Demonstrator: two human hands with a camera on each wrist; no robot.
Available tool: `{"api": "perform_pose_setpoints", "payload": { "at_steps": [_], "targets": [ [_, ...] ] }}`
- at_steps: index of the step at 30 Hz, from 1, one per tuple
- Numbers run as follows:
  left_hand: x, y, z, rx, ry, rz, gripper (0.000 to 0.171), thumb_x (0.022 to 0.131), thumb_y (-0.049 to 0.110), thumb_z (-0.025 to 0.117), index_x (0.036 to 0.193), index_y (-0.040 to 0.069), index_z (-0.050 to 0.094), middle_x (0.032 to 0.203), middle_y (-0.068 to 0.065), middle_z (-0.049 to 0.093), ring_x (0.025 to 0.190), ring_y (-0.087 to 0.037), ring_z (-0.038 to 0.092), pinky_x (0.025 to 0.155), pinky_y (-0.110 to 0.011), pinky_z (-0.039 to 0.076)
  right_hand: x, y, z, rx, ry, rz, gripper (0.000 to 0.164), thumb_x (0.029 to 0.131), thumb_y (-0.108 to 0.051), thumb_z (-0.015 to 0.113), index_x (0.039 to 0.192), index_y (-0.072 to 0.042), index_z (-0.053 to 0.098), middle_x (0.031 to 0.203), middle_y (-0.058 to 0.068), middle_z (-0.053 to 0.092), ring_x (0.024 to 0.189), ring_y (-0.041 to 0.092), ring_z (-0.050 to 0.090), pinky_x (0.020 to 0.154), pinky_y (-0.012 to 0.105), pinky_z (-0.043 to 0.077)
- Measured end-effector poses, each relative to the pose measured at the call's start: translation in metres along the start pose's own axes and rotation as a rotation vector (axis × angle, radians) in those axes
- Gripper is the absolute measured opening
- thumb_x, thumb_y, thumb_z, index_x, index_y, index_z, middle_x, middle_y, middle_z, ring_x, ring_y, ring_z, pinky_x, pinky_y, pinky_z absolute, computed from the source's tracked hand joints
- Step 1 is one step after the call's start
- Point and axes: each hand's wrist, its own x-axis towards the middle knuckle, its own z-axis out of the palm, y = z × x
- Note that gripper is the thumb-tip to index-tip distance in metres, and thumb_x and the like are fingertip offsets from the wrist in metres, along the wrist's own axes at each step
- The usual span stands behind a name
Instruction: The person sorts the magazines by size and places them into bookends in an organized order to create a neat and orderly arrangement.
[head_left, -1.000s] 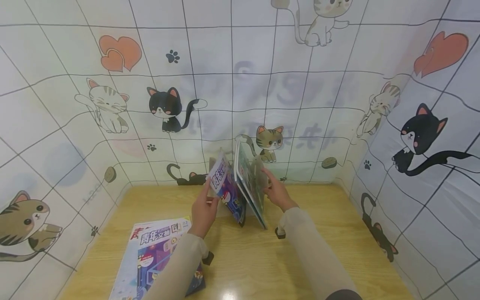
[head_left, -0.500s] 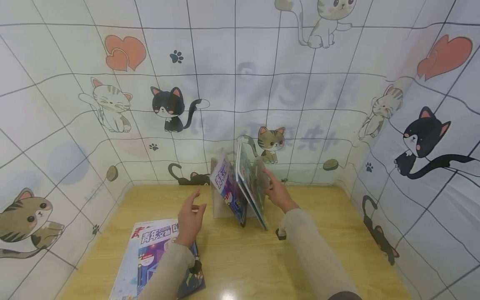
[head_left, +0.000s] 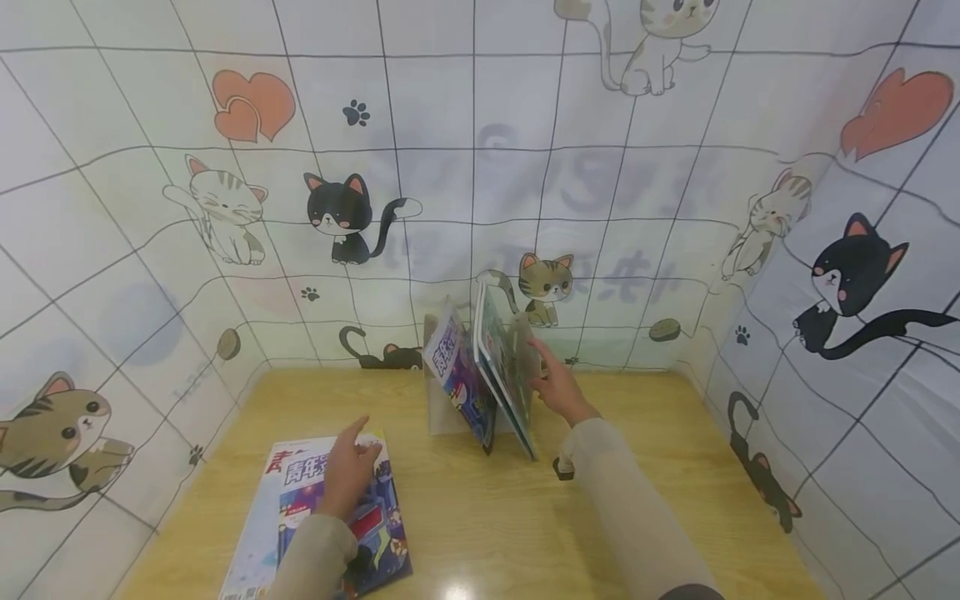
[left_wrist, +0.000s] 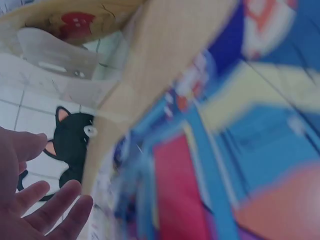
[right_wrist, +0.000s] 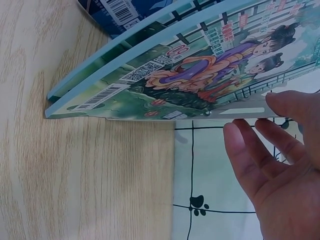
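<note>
Wrapping round the back and both sides of a yellowish wood-grain tabletop (head_left: 600,500), a white grid-lined sheet (head_left: 450,100) is showing off cats (head_left: 337,218), paw prints (head_left: 356,113) and orange-red hearts (head_left: 255,107); some faint lettering (head_left: 600,183) is ghosting through at the back, but I'm having no luck reading it; a bright glare (head_left: 456,590) is bouncing off the wood up front; near the back a translucent book holder (head_left: 442,421) is standing, with a purple magazine (head_left: 468,392) leaning in it and light-blue-edged books (head_left: 501,392) tilting next to that; the right hand (head_left: 558,387) is pinching the holder's end panel (right_wrist: 240,111) between thumb and fingers; the left hand (head_left: 348,471) is hanging loose, fingers spread, over a purple-blue magazine (head_left: 390,533), which is lying on a paler magazine (head_left: 258,533) at the table's left; can't tell whether that hand is touching the cover; as for text, the top lying mag is showing 青年 before the hand is covering the rest, and the paler one is flashing a red 青; the right-wrist view is giving a barcode (right_wrist: 100,96) and a QR code (right_wrist: 142,71) on a cover with robed figures, where the smaller lettering is staying too tiny for me.
</note>
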Motion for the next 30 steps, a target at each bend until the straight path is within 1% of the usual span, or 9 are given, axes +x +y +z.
{"api": "perform_pose_setpoints", "payload": {
  "at_steps": [6, 11, 14, 18, 21, 23, 26, 28, 30],
  "targets": [
    [-0.01, -0.019, -0.005, -0.032, -0.052, -0.119, 0.05, 0.095, 0.02, 0.06, 0.142, 0.011, 0.048, 0.135, -0.02, 0.051, 0.115, -0.037, 0.054, 0.095, -0.058, 0.041, 0.002, -0.001, -0.001, -0.003, -0.001, 0.001, 0.077, 0.09, 0.007, 0.061, 0.153, -0.023, 0.029, 0.121, 0.023, 0.053, 0.079, 0.036, 0.063, 0.057, 0.034, 0.053],
    [-0.017, -0.029, -0.008, 0.007, -0.033, -0.135, 0.05, 0.095, 0.021, 0.06, 0.142, 0.011, 0.048, 0.136, -0.019, 0.051, 0.118, -0.038, 0.051, 0.098, -0.06, 0.037, 0.001, -0.001, -0.001, 0.007, -0.002, 0.004, 0.076, 0.09, 0.007, 0.061, 0.153, -0.023, 0.029, 0.12, 0.023, 0.053, 0.081, 0.038, 0.063, 0.058, 0.034, 0.053],
    [-0.022, -0.033, -0.011, 0.038, -0.007, -0.144, 0.051, 0.095, 0.019, 0.06, 0.144, 0.012, 0.047, 0.134, -0.02, 0.051, 0.119, -0.039, 0.05, 0.098, -0.06, 0.037, 0.0, 0.0, 0.0, 0.0, -0.001, 0.002, 0.076, 0.09, 0.007, 0.061, 0.153, -0.023, 0.029, 0.119, 0.022, 0.054, 0.079, 0.031, 0.063, 0.057, 0.033, 0.053],
    [-0.028, -0.031, -0.013, 0.032, 0.017, -0.221, 0.054, 0.096, 0.019, 0.061, 0.146, 0.015, 0.043, 0.134, -0.018, 0.05, 0.108, -0.035, 0.056, 0.081, -0.051, 0.05, 0.0, -0.001, -0.001, 0.002, 0.003, 0.004, 0.077, 0.09, 0.007, 0.061, 0.153, -0.024, 0.029, 0.119, 0.023, 0.054, 0.079, 0.028, 0.063, 0.057, 0.033, 0.053],
    [-0.033, -0.031, -0.014, 0.022, 0.046, -0.263, 0.055, 0.095, 0.018, 0.061, 0.147, 0.015, 0.043, 0.136, -0.018, 0.049, 0.102, -0.032, 0.057, 0.072, -0.046, 0.052, -0.001, -0.002, -0.001, 0.015, 0.006, 0.004, 0.077, 0.089, 0.007, 0.061, 0.153, -0.025, 0.03, 0.12, 0.023, 0.054, 0.081, 0.031, 0.063, 0.057, 0.034, 0.053],
    [-0.035, -0.033, -0.015, 0.053, 0.08, -0.247, 0.054, 0.093, 0.015, 0.062, 0.145, 0.013, 0.046, 0.138, -0.019, 0.048, 0.111, -0.036, 0.053, 0.084, -0.053, 0.048, -0.001, -0.002, -0.001, 0.02, 0.004, 0.003, 0.078, 0.089, 0.007, 0.061, 0.153, -0.026, 0.029, 0.12, 0.023, 0.053, 0.082, 0.031, 0.063, 0.057, 0.033, 0.053],
    [-0.037, -0.038, -0.016, 0.146, 0.14, -0.2, 0.052, 0.09, 0.014, 0.065, 0.14, 0.011, 0.051, 0.139, -0.02, 0.049, 0.126, -0.041, 0.044, 0.101, -0.061, 0.032, -0.001, -0.002, 0.0, 0.016, 0.001, 0.006, 0.078, 0.09, 0.006, 0.061, 0.152, -0.028, 0.029, 0.118, 0.022, 0.054, 0.082, 0.028, 0.063, 0.057, 0.033, 0.054],
    [-0.038, -0.041, -0.016, 0.22, 0.178, -0.179, 0.051, 0.089, 0.014, 0.067, 0.138, 0.009, 0.053, 0.137, -0.022, 0.051, 0.128, -0.044, 0.041, 0.105, -0.062, 0.025, -0.002, -0.002, 0.0, 0.016, -0.004, 0.016, 0.078, 0.091, 0.005, 0.061, 0.152, -0.031, 0.029, 0.119, 0.022, 0.053, 0.082, 0.027, 0.062, 0.057, 0.033, 0.053],
    [-0.04, -0.041, -0.017, 0.273, 0.209, -0.185, 0.051, 0.087, 0.015, 0.069, 0.136, 0.007, 0.055, 0.134, -0.025, 0.052, 0.126, -0.047, 0.041, 0.103, -0.064, 0.025, -0.002, -0.002, -0.001, 0.017, -0.007, 0.028, 0.077, 0.092, 0.003, 0.06, 0.152, -0.033, 0.029, 0.122, 0.022, 0.052, 0.082, 0.027, 0.062, 0.057, 0.033, 0.053]
  ]
}}
